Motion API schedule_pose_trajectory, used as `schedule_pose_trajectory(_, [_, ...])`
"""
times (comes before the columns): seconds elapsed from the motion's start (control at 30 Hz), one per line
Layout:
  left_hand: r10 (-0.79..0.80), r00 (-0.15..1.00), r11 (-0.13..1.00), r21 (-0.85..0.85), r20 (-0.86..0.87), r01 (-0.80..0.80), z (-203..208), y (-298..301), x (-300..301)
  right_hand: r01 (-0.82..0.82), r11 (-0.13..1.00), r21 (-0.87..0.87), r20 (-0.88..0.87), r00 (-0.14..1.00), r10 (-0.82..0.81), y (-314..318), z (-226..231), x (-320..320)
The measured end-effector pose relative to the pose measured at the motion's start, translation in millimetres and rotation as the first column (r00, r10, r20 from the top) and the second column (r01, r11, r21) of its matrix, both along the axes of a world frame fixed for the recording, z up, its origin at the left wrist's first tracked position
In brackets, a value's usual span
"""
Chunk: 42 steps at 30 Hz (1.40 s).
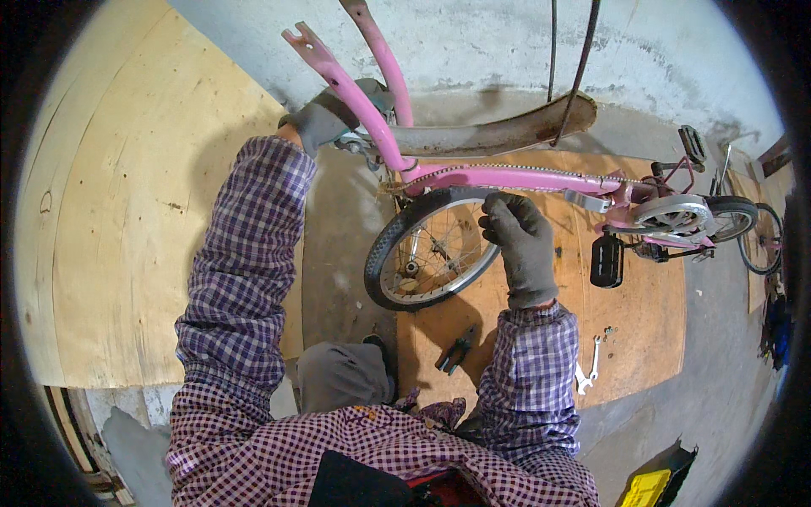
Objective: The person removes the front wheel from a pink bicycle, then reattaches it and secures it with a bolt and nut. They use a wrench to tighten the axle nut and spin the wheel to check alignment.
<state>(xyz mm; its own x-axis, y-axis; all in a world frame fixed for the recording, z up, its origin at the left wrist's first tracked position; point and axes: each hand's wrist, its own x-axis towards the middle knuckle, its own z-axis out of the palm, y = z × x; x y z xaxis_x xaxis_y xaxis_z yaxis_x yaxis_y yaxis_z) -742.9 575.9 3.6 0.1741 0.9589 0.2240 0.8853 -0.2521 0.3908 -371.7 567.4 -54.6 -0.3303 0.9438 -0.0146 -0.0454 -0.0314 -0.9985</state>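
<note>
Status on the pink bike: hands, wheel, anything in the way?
Left hand gripping pink frame by the fender. Right hand on the wheel rim. Pliers and wrench on the board below, apart.

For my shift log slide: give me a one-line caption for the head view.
Grey-gloved left hand grips an upturned pink bicycle frame while the right hand touches its spoked rear wheel.

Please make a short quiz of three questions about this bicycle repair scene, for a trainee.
1. True or false: the frame is blue.
2. Which hand is at the tyre? A) left hand B) right hand
3. What lies on the board beside the right sleeve?

Key
1. False: it is pink.
2. B: the right hand is at the tyre; the left hand grips the frame's end.
3. A wrench.
</note>
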Motion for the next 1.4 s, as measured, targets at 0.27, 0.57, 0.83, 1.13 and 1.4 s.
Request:
schedule_pose_trajectory(0.27, [0.022, 0.997, 1.0, -0.004, 0.073, -0.021, -8.0, 6.5, -16.5, 0.023, 0.998, 0.055, -0.032, 0.999, -0.022, -3.9, 7.1, -18.6])
schedule_pose_trajectory(0.57, [0.035, 0.987, 0.999, -0.04, 0.155, -0.029, -12.6, 6.5, -41.8, 0.034, 0.999, 0.006, -0.001, 0.999, -0.034, -25.2, -1.9, -44.9])
schedule_pose_trajectory(0.83, [0.035, 0.971, 0.998, -0.057, 0.237, -0.022, -22.4, -7.2, -61.9, -0.029, 1.0, 0.001, 0.0, 1.0, 0.029, -54.9, -15.0, -66.6])
schedule_pose_trajectory(1.13, [0.026, 0.942, 0.998, -0.063, 0.336, -0.006, -39.8, -20.5, -89.8, -0.034, 0.999, 0.0, 0.05, 0.998, 0.034, -70.7, -38.2, -100.7])
schedule_pose_trajectory(1.4, [0.034, 0.888, 0.999, -0.047, 0.459, -0.014, -58.9, -23.8, -104.8, -0.046, 0.999, 0.004, 0.106, 0.993, 0.045, -85.4, -50.0, -105.7])
